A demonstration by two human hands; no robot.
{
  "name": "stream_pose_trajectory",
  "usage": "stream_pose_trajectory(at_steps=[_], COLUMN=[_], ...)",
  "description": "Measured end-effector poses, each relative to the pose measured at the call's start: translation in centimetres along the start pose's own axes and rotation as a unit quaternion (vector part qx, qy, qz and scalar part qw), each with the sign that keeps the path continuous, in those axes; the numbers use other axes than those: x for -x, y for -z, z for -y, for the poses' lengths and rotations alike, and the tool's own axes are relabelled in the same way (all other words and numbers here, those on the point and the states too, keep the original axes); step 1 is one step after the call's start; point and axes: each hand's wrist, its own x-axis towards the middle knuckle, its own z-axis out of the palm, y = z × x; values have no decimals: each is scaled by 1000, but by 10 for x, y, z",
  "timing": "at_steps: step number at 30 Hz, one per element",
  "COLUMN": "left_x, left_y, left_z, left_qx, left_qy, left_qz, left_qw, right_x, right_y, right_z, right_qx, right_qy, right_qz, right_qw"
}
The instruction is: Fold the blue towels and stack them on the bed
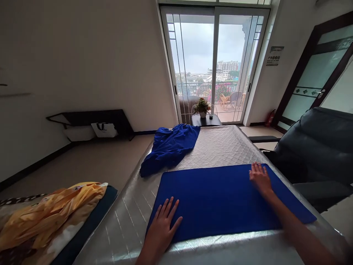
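Note:
A flat blue mat point(217, 198) lies spread across a table with a silvery quilted cover point(217, 145). On the mat's left end rests my left hand point(162, 222), palm down, its fingers stretched and slightly spread. My right hand point(259, 178) lies flat near the mat's far right corner, fingers extended. Neither hand grips anything. Beyond the mat, at the table's far left, sits a crumpled blue cloth point(172, 145), apart from both hands.
A black armchair point(317, 147) stands close along the right side. At lower left, yellow bedding point(63, 206) is heaped. Past the far edge, a small black table point(205, 119) bears a potted plant point(202, 107). A low rack point(96, 119) holds a white bag point(104, 130).

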Motion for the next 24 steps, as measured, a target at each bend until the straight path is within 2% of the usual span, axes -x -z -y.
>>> stream_pose_trajectory(at_steps=[4, 6, 8, 10, 12, 14, 17, 21, 24], left_x=[0, 1, 3, 3, 2, 1, 0, 0, 0], left_y=[1, 2, 3, 4, 5, 5, 5, 6, 5], left_z=[-4, -6, -8, -9, -9, -9, -10, -10, -8], left_qx=[0, -10, -23, -34, -41, -43, -42, -46, -53], left_qy=[11, 19, 25, 25, 27, 31, 41, 45, 39], left_qz=[-9, -19, -26, -23, -17, -11, -6, 6, 20], left_qw=[1000, 1000, 999, 999, 999, 999, 998, 998, 998], right_x=[49, 79, 105, 122, 131, 134, 132, 128, 124], right_y=[33, 46, 56, 63, 66, 65, 58, 39, 21], right_z=[108, 166, 213, 242, 251, 239, 191, 93, 13], right_qx=[-76, -140, -186, -212, -220, -215, -193, -151, -108], right_qy=[83, 143, 211, 256, 269, 260, 225, 164, 89], right_qz=[93, 150, 196, 230, 247, 250, 238, 199, 167], right_qw=[989, 968, 939, 915, 904, 908, 925, 954, 976])
